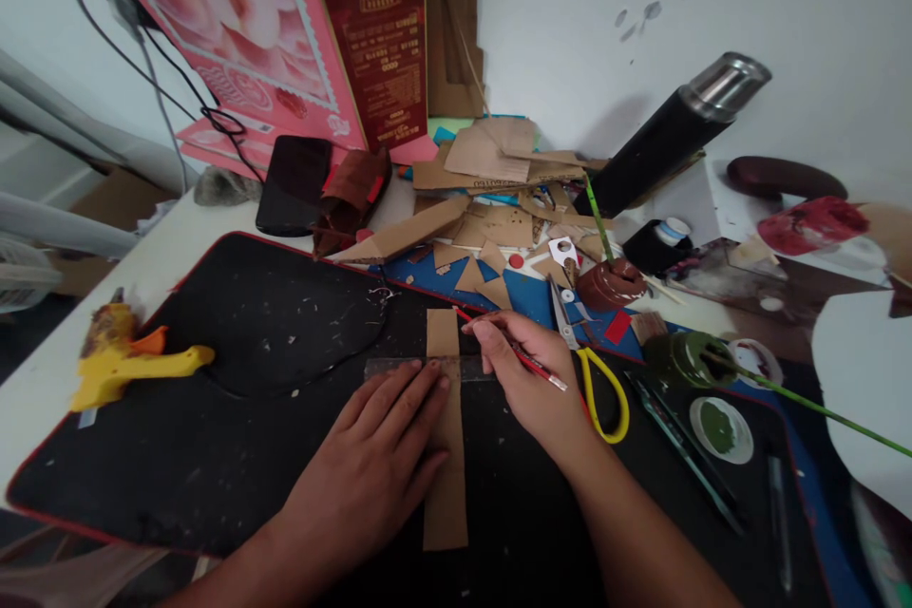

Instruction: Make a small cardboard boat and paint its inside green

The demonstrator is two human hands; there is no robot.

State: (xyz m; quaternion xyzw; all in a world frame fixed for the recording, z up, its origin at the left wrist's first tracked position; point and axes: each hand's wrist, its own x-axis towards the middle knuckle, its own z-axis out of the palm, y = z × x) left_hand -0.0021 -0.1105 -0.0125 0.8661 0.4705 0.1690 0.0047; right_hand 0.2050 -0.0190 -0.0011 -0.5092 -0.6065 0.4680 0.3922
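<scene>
– While the left hand [370, 456] lies flat, thumb apart from the fingers, on the clear ruler [476, 369] and cardboard strip [446, 518], what's the right hand [534, 385] got?
– Red pencil [545, 373], pinched between thumb and fingers. Tip points away and left, by the strip's far right corner; eraser end back toward the wrist.
– Tip touching cardboard?
– Can't tell.
– Strip?
– On the black mat [285, 304], front and centre. Long axis runs straight away from the person; ruler lies crosswise over it, nearer the far end.
</scene>
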